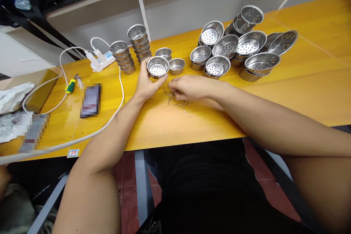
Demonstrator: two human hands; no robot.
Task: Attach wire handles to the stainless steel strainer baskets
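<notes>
My left hand (144, 84) is closed round a small perforated metal cup (158, 68), which it holds tilted with its mouth toward me. Just to the right, my right hand (185, 87) has its fingers bent together over a loose pile of thin curved wires (187, 111) on the table. Whether a wire sits between those fingertips is too small to make out. Behind the held cup stand two more low perforated cups, one at the back (163, 52) and one on the right (177, 65).
Stacked perforated cups (126, 62) stand at the left, with a taller stack (142, 45) beside them. Many tilted cups (215, 66) crowd the right. A white power strip (102, 62), its cable, a green-yellow screwdriver (70, 86) and a phone (91, 100) lie left. A shelf rises behind.
</notes>
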